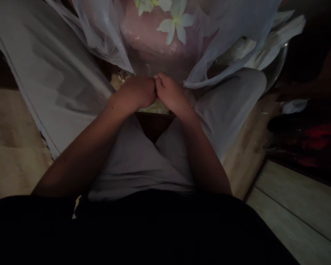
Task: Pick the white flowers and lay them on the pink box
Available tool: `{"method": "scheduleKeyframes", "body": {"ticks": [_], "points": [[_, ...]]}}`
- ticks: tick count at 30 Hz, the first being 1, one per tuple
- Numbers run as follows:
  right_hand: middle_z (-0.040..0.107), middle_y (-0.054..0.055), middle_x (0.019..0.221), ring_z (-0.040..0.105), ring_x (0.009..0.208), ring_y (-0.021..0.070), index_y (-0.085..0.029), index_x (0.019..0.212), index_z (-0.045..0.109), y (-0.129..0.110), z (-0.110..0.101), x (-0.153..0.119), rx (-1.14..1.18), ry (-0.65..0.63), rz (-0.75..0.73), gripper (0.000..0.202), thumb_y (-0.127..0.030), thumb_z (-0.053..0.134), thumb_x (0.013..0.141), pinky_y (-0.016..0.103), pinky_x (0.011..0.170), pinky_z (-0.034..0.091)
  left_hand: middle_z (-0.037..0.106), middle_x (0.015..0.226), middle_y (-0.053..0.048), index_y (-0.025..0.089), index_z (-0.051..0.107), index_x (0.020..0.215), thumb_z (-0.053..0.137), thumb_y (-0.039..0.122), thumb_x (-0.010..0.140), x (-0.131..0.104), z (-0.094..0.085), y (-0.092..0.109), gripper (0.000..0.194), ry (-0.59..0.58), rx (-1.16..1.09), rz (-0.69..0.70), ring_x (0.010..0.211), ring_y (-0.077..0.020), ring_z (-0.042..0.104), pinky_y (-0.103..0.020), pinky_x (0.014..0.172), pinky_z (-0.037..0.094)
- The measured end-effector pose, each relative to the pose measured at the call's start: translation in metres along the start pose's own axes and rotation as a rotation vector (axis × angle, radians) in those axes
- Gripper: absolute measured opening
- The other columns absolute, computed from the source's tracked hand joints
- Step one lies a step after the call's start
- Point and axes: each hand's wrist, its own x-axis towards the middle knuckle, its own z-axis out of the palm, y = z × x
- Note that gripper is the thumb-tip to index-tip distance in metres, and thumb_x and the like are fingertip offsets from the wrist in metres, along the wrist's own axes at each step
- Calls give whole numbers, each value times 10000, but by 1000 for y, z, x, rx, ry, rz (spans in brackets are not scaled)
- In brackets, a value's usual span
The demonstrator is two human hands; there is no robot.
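My left hand (139, 91) and my right hand (167, 90) meet between my knees, fingers curled and touching each other. What they hold, if anything, is hidden by the fingers and the dim light. Just beyond them lies a translucent plastic bag (107, 35) with pinkish contents, its loose edges spread to both sides. White flowers (175, 25) rest at the top of the bag. Under my hands, pale yellowish bits (157, 107) show on a dark-edged surface.
At the upper right a metal bowl (281, 66) holds white crumpled material (284, 40). Dark and red items (317, 136) in shiny wrapping lie on the right, above pale tiles (298, 198). My legs in grey trousers (63, 73) flank the work area.
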Motion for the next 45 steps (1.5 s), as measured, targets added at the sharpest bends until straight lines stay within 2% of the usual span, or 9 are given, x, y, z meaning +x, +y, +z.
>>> {"method": "scheduleKeyframes", "body": {"ticks": [7,15,21,25,29,34,37,41,45], "points": [[651,33,862,618,866,207,-240,805,495,2,2,0,8,16,-22,288,-308,318,1022,330,793,431,698,1129,-107,195,646,1215,440,387,936,2,4,-2,396,1,-10,-36,1142,-345,547,-493,935,379],[673,40,903,630,910,244,-282,786,499,-1,-3,-1,-6,-10,-13,280,-323,321,997,370,832,460,703,966,-77,186,682,1121,444,401,914,1,3,-1,382,10,-64,-27,1145,-313,547,-412,932,385],[682,44,925,631,909,241,-270,818,537,1,-3,-2,-10,13,-52,289,-313,314,996,372,849,472,711,1043,-132,159,690,1124,474,308,896,0,0,1,347,-21,-5,-10,1079,-335,579,-436,890,390],[683,43,915,629,903,240,-258,834,559,1,-3,-2,-6,35,-68,286,-285,320,987,373,861,466,724,1042,-106,186,682,1139,486,295,891,0,1,0,334,-1,-12,-7,1062,-314,575,-437,898,387],[683,27,907,628,911,240,-300,802,537,1,-4,-3,21,23,-55,275,-311,331,983,357,865,458,714,1100,-112,213,689,1146,440,309,915,0,1,0,352,-9,18,-10,1027,-307,583,-463,888,400],[678,36,916,618,886,226,-287,792,504,2,-3,-2,8,17,-79,282,-305,309,995,334,823,447,697,1148,-153,145,675,1181,439,288,907,-1,-3,3,389,-51,59,-7,1077,-336,592,-451,878,399],[672,37,904,606,870,207,-265,796,499,2,-2,-1,7,7,-72,278,-293,317,1005,316,815,431,698,1163,-155,147,663,1192,440,309,917,-2,-3,2,390,-53,43,-7,1039,-322,586,-457,877,398],[652,33,861,587,841,190,-234,788,474,0,-3,-2,24,7,-67,270,-271,322,1008,299,799,413,701,1123,-152,156,679,1137,490,329,906,-2,-1,1,345,-35,-38,-10,1008,-326,564,-503,904,377],[624,30,817,587,819,208,-247,764,449,-1,-4,-3,41,1,-50,270,-272,329,1005,329,814,414,709,1059,-148,179,679,1123,462,318,913,-2,-2,1,332,-42,58,-4,952,-324,568,-500,836,401]]}}
